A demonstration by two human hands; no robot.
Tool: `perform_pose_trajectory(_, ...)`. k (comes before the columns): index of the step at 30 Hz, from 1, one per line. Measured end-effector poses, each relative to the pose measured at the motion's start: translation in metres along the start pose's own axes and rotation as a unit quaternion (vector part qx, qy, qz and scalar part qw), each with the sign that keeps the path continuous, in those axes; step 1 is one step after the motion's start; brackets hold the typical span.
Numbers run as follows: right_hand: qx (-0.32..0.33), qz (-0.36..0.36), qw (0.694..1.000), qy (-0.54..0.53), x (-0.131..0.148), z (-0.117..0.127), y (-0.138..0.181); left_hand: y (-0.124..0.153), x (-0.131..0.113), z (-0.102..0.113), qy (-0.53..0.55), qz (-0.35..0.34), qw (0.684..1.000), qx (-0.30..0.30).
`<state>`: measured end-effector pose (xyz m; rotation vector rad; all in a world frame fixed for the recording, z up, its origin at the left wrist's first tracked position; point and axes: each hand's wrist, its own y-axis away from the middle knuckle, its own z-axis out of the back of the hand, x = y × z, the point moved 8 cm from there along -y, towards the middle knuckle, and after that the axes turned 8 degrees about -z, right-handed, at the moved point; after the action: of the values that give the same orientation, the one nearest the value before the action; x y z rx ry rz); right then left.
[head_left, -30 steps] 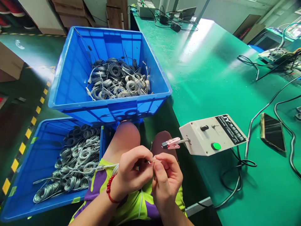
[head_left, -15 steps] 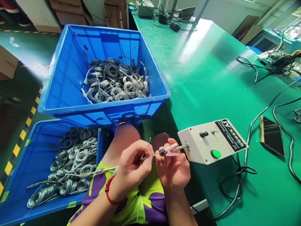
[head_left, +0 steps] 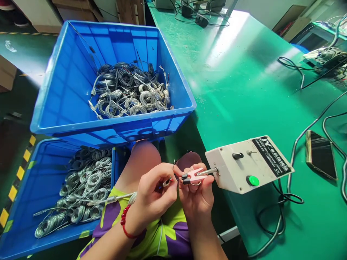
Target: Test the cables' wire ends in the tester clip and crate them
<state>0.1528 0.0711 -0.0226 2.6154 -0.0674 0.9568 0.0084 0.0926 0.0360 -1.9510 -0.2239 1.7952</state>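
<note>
My left hand is closed in a pinch on the end of a cable, with thin wire tips poking out by the fingertips. The grey cable runs back past the wrist. My right hand squeezes a pink spring clip with black-tipped jaws. Those jaws stand apart, close to the left fingertips and the thin wires. Whether a wire lies between them I cannot tell. A metal shaft joins the clip to a beige machine box with a green button.
A large blue bin with coiled cables stands ahead on the left. Below it, another blue bin holds more coils. The green table carries a dark phone-like slab and loose black cords.
The clip's jaws have opened, and the right fingers now squeeze its handles. The left hand stays near the same place with the cable end. The view has shifted slightly.
</note>
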Motion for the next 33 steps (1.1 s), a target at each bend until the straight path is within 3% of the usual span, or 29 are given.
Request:
perform_pose_trajectory(9,0.009,-0.007,1.0,0.005,-0.006,0.004,-0.003,0.002,-0.001,0.0,-0.013,-0.011,1.0,0.01)
perform_pose_trajectory(15,-0.03,-0.05,0.997,-0.047,-0.018,0.015,-0.006,0.006,-0.001,0.002,-0.038,-0.013,0.999,0.02)
perform_pose_trajectory(22,-0.026,-0.023,0.999,-0.019,-0.025,0.028,-0.013,0.007,-0.001,0.003,-0.055,-0.007,0.998,0.025)
perform_pose_trajectory(33,-0.015,-0.041,0.999,-0.003,-0.035,0.023,-0.015,0.014,0.006,0.005,-0.048,-0.006,0.999,0.017)
